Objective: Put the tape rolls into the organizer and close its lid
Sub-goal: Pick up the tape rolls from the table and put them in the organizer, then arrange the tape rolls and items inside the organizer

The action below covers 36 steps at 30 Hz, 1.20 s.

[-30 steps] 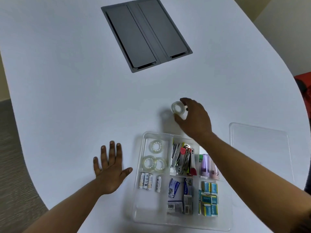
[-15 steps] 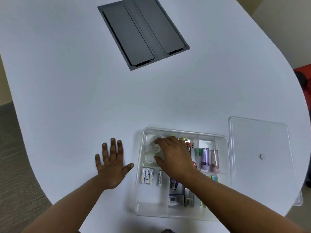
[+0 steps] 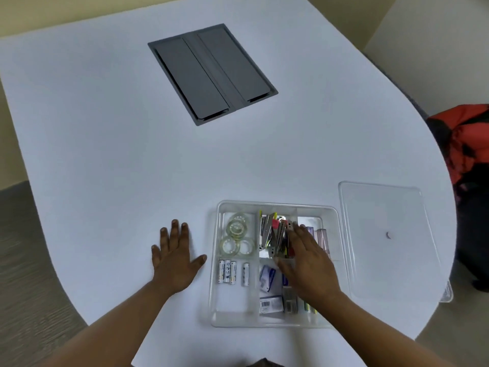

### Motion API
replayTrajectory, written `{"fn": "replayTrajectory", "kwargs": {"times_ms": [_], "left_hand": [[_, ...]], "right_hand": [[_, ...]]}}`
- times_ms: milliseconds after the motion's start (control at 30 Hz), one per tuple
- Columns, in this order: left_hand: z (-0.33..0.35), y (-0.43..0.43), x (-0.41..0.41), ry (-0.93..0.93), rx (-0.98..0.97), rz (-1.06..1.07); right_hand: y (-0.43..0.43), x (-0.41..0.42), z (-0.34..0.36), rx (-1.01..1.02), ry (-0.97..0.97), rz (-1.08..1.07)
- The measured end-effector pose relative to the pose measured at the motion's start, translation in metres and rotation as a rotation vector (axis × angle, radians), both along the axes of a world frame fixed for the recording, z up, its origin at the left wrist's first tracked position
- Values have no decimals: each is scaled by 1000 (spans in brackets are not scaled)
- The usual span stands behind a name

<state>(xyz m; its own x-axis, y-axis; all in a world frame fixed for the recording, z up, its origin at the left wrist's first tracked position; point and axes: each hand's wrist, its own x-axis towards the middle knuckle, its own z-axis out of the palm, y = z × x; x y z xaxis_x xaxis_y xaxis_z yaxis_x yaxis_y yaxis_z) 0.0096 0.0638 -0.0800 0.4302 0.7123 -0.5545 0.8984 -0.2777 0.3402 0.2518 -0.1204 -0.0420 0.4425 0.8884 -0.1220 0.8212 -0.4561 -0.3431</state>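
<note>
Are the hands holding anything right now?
No, nothing is held. The left hand lies flat and open on the table. The right hand hovers open over the organizer, its fingers spread, with no grip on anything.

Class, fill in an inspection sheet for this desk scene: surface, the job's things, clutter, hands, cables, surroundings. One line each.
Surface: white table with a grey hatch panel set in it.
Job's things: four tape rolls lie in the far-left compartment of the clear organizer; the lid lies off, flat on the table to its right.
Clutter: batteries, staplers and small boxes fill other compartments.
Hands: left hand flat on the table, empty; right hand open over the organizer, no grip on anything.
Cables: nothing seen.
Surroundings: red and black bundle beyond the table's right edge; grey floor.
</note>
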Motion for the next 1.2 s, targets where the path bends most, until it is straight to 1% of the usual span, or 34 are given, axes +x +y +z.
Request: {"fn": "replayTrajectory", "kwargs": {"times_ms": [67,133,200,267,333,433,533,600,667,767,967,1200], "left_hand": [[15,-5,-1,-159,98,113],[30,-13,2,-328,158,201],[45,-18,11,-380,239,132],[57,-23,27,-372,284,-17],[70,-22,43,-355,321,-159],[74,-15,67,-307,309,-295],[68,-15,89,-142,322,-461],[64,-15,97,-29,334,-523],[60,-16,102,49,322,-517],[58,-17,107,108,327,-508],[70,-17,111,139,316,-532],[73,-18,111,168,237,-523]], "right_hand": [[-12,-2,-3,-17,4,-5],[-17,-5,-9,-59,-24,49],[-17,-4,-18,-60,-64,57],[-20,1,-20,-53,-66,27],[-20,0,-19,-34,-60,27],[-16,-2,-22,-29,-50,50],[-19,0,-23,-35,-57,59],[-20,1,-23,-39,-56,66],[-21,0,-23,-36,-48,64],[-20,-2,-22,-13,-33,49],[-21,-1,-24,-6,-51,56],[-22,0,-26,-3,-44,57]]}}
